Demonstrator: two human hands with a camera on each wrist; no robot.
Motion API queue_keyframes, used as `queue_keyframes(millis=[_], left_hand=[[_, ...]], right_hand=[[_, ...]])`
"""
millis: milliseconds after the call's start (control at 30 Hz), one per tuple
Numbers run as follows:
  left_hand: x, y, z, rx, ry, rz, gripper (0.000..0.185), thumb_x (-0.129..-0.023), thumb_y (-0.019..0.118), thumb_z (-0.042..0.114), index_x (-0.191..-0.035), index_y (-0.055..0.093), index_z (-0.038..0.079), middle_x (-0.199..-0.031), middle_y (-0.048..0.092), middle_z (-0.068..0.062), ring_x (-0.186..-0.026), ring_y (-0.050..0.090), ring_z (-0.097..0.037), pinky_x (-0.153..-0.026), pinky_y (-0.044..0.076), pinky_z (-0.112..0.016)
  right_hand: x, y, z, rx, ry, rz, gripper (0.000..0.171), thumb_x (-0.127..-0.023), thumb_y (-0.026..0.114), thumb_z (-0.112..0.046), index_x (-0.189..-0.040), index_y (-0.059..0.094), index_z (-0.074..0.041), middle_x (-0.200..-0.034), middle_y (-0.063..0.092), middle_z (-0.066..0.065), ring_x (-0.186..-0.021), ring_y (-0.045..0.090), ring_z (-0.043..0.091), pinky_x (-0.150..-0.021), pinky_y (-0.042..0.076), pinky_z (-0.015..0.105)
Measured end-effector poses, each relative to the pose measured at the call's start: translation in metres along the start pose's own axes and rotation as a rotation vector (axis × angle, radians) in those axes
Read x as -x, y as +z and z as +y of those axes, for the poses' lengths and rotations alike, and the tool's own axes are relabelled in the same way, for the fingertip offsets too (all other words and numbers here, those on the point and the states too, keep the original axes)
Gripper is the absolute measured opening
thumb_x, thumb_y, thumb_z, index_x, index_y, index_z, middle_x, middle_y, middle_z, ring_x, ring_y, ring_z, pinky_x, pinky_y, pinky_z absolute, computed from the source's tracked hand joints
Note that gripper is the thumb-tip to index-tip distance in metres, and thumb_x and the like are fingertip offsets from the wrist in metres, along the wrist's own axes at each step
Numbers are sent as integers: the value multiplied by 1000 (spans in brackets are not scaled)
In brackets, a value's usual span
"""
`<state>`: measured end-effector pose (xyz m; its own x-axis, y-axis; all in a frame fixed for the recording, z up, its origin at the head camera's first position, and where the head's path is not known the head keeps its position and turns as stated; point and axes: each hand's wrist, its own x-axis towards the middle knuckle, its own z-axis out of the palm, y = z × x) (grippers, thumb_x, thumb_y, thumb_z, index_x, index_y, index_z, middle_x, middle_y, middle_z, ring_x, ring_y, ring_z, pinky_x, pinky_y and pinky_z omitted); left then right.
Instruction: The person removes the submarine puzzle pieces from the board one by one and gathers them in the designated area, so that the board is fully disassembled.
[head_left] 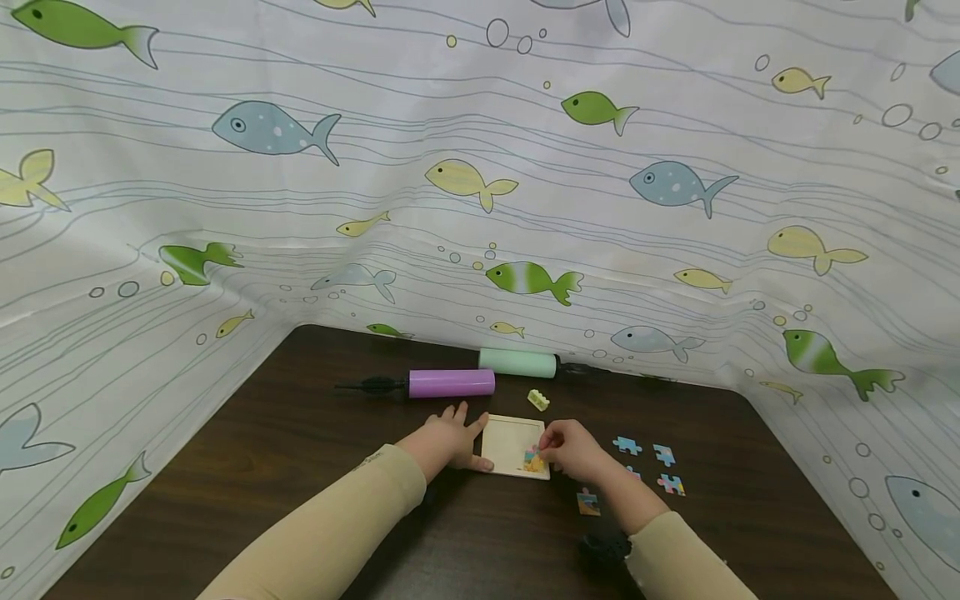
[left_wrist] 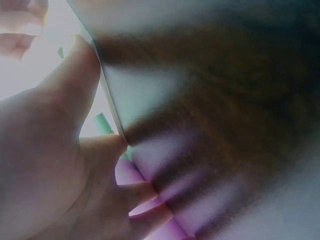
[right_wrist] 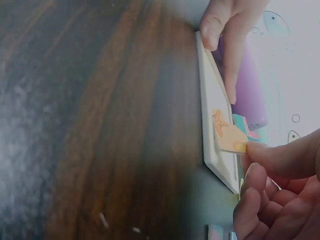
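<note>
A shallow wooden puzzle tray (head_left: 510,433) lies flat on the dark table. My left hand (head_left: 447,437) is spread at its left side, thumb on the lower left edge and a fingertip by the upper left corner. In the left wrist view the fingers of the left hand (left_wrist: 55,145) are straight and apart. Between thumb and fingers, my right hand (head_left: 573,450) pinches a jigsaw piece (right_wrist: 231,138) with an orange starfish and sandy colours. This piece is tilted over the tray's lower right corner, and the fingertips hide its outer end. A turquoise and pink patch shows behind it.
Loose jigsaw pieces lie to the right, among them a blue one (head_left: 627,445) and a brownish one (head_left: 588,502). Behind the tray are a small yellow block (head_left: 538,400), a purple pump (head_left: 452,383) and a mint-green pump (head_left: 517,363). A fish-print curtain (head_left: 405,192) encloses the table.
</note>
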<state>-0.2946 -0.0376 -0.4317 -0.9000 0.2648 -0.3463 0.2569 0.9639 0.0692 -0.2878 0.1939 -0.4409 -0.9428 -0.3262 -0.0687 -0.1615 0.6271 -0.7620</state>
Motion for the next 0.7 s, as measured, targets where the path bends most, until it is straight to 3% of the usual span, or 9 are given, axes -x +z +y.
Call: queue_keyframes(millis=[167,367,700], left_hand=[[0,0,0,1,1,-5,93,-84,57,71,-159,23,28,-162,19,-13,-146,21,-33,-113,24,-51],[0,1,-1,8,-1,1,93,-84,57,71,-159,24,28,-161,20,-14,-146,22,-34,-113,24,-52],[2,-3,1,0,-2,-11,90,-87,56,69,-159,22,27,-162,19,-13,-146,21,-32,-114,22,-49]], right_hand=[[9,-11,4,-88,0,-8,5,-93,64,1,-90,61,3,-73,56,8,-53,48,16,-47,41,30],[33,-34,13,-145,-19,-29,7,-94,64,1,-94,60,6,-77,58,11,-61,50,19,-54,45,33],[86,-94,55,-208,40,-75,17,-96,64,-5,-104,58,9,-82,59,11,-62,49,17,-54,45,31]])
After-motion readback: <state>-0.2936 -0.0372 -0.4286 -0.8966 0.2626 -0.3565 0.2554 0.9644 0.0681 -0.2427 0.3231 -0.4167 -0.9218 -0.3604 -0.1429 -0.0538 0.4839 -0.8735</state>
